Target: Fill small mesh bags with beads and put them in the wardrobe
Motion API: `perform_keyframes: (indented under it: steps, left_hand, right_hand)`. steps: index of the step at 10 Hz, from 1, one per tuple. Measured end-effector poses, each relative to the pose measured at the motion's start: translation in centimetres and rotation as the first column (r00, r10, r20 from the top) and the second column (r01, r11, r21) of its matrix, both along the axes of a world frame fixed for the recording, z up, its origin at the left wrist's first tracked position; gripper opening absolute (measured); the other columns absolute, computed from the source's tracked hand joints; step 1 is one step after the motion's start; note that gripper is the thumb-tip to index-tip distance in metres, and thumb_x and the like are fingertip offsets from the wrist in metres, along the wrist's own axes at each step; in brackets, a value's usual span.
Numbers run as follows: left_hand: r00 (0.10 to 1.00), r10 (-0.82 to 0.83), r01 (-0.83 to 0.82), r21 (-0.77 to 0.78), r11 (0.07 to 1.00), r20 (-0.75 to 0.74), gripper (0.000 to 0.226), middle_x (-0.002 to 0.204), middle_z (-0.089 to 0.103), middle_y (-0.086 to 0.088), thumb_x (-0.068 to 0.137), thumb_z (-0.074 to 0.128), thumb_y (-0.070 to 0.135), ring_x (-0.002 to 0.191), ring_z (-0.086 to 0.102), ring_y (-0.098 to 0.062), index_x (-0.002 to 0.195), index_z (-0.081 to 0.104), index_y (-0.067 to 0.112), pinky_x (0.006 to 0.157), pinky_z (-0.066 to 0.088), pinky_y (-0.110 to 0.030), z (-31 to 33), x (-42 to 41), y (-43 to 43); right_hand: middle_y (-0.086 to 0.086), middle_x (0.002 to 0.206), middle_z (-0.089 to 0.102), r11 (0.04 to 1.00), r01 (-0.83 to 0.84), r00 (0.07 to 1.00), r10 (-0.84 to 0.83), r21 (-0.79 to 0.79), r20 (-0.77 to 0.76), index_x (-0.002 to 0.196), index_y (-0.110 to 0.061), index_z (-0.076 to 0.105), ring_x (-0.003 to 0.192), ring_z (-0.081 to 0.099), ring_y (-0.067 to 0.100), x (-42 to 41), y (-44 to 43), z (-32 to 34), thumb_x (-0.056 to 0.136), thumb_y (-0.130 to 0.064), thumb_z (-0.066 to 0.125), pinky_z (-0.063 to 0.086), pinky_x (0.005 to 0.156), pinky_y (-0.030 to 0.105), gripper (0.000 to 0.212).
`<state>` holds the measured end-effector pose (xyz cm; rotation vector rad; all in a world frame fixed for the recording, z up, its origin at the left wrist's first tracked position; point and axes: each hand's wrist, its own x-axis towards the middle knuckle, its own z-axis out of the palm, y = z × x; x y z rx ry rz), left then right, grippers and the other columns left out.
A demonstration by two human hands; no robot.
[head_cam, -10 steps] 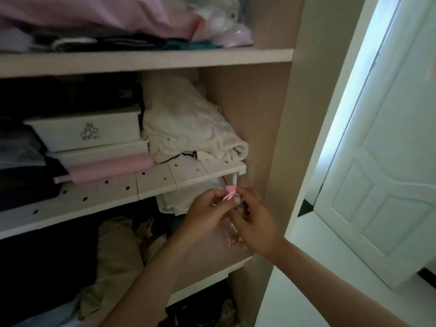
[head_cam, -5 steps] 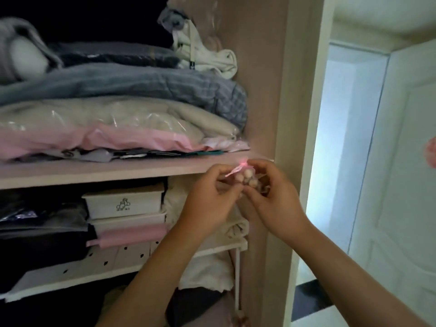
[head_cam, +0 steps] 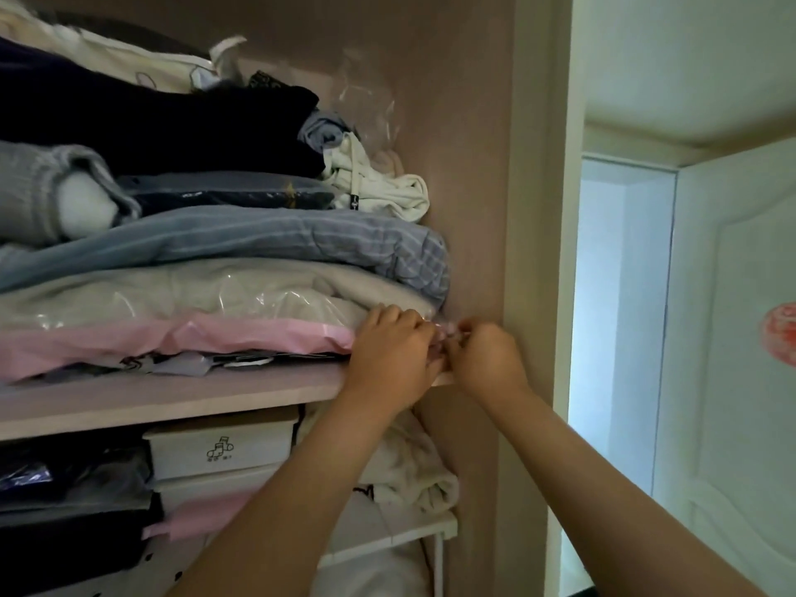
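Note:
A small pink mesh bag (head_cam: 444,338) with beads shows only as a sliver between my two hands. My left hand (head_cam: 390,359) and my right hand (head_cam: 484,359) both pinch it over the right end of the upper wardrobe shelf (head_cam: 172,396), next to the wardrobe's side wall (head_cam: 469,187). Most of the bag is hidden by my fingers. Whether it rests on the shelf board I cannot tell.
A tall stack of folded clothes (head_cam: 215,252) fills the shelf to the left of my hands, with a pink plastic-wrapped item (head_cam: 172,342) at the bottom. Below are white storage boxes (head_cam: 224,445) and a white towel (head_cam: 413,471). An open white door (head_cam: 732,338) stands at the right.
My hands have lifted the bag from the lower shelf area up to the upper shelf's right end, and my view has tilted upward with them.

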<state>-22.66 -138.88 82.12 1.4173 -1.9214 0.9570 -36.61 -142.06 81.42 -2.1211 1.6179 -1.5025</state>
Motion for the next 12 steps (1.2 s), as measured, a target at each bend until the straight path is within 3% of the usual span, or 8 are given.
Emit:
perform_keyframes:
  steps: [1,3,5,6,7,8,10,12]
  left_hand:
    - [0.999,0.010,-0.010,0.001,1.000,0.038,0.038,0.115,0.062,0.004,0.093,0.044,0.051,0.108,0.050,-0.022,0.115,0.067,0.031,0.089,0.035,-0.036,0.0,-0.4,-1.0]
    - [0.988,-0.120,0.123,-0.018,0.992,0.100,0.039,0.124,0.058,0.002,0.094,0.050,0.034,0.117,0.048,-0.022,0.132,0.059,0.026,0.098,0.037,-0.035,-0.9,-0.8,-0.7]
    - [0.983,-0.170,0.179,0.199,0.964,-0.064,0.066,0.156,0.039,0.001,0.091,0.047,0.027,0.141,0.035,-0.016,0.154,0.030,0.017,0.116,0.028,-0.031,-3.6,-1.9,-0.4]
    - [0.989,-0.145,0.149,0.247,0.958,-0.033,0.073,0.156,0.039,0.000,0.088,0.050,0.028,0.139,0.039,-0.019,0.156,0.026,0.017,0.111,0.036,-0.034,-3.1,-2.0,-0.9]
    - [0.988,-0.147,0.157,0.347,0.925,-0.056,0.075,0.158,0.036,-0.001,0.088,0.051,0.026,0.139,0.040,-0.022,0.157,0.023,0.018,0.108,0.041,-0.037,-2.3,-2.1,-1.6]
    - [0.973,-0.170,0.221,0.407,0.886,-0.158,0.074,0.162,0.026,0.001,0.087,0.052,0.022,0.146,0.030,-0.019,0.156,0.024,0.019,0.110,0.040,-0.042,-1.8,-2.0,-2.0]
    - [0.990,-0.115,0.139,0.418,0.898,-0.083,0.074,0.158,0.034,0.000,0.088,0.053,0.030,0.143,0.035,-0.022,0.156,0.024,0.020,0.107,0.042,-0.043,-1.7,-1.8,-1.9]
    - [0.901,-0.311,0.397,0.283,0.873,-0.304,0.062,0.157,0.038,0.005,0.093,0.057,0.026,0.144,0.034,-0.015,0.152,0.036,0.025,0.115,0.032,-0.032,-1.5,-1.2,1.6]
  right_hand:
    - [0.017,0.102,0.072,0.998,0.069,0.990,-0.069,-0.002,-0.120,0.100,-0.005,0.065,0.095,0.068,0.036,-0.1,-0.5,-0.2,0.101,-0.027,0.055,0.041,0.067,0.030,0.025]
    - [0.012,0.118,0.062,0.956,0.055,0.945,-0.143,-0.290,-0.293,0.114,-0.010,0.069,0.088,0.064,0.031,-1.3,2.2,-2.2,0.089,-0.033,0.039,0.053,0.067,0.035,0.046]
    - [0.020,0.122,0.068,0.930,0.148,0.707,-0.337,-0.335,-0.622,0.132,-0.001,0.063,0.100,0.065,0.036,-1.1,3.3,-3.3,0.089,-0.023,0.022,0.052,0.082,0.043,0.064]
    - [0.018,0.145,0.052,0.949,0.180,0.623,-0.314,-0.260,-0.716,0.152,-0.003,0.039,0.121,0.052,0.034,-0.9,2.8,-2.9,0.087,-0.025,0.002,0.041,0.096,0.041,0.078]
    - [0.015,0.156,0.039,0.954,0.191,0.586,-0.301,-0.234,-0.752,0.157,-0.004,0.024,0.136,0.037,0.031,-1.0,1.6,-2.5,0.101,-0.023,0.013,0.031,0.107,0.039,0.060]
    - [0.012,0.159,0.033,0.962,0.178,0.606,-0.273,-0.207,-0.747,0.157,-0.007,0.022,0.138,0.033,0.030,-1.1,1.3,-2.2,0.106,-0.023,0.025,0.029,0.111,0.038,0.054]
    - [0.012,0.166,0.020,0.985,0.113,0.637,-0.172,-0.129,-0.751,0.160,-0.007,0.014,0.144,0.028,0.029,-1.5,1.3,-1.5,0.102,-0.032,0.040,0.021,0.119,0.035,0.069]
    - [0.010,0.157,0.034,0.994,-0.027,0.793,-0.043,-0.106,-0.608,0.158,-0.016,0.029,0.137,0.040,0.030,-2.6,3.6,-1.3,0.095,-0.027,0.050,0.032,0.114,0.033,0.067]
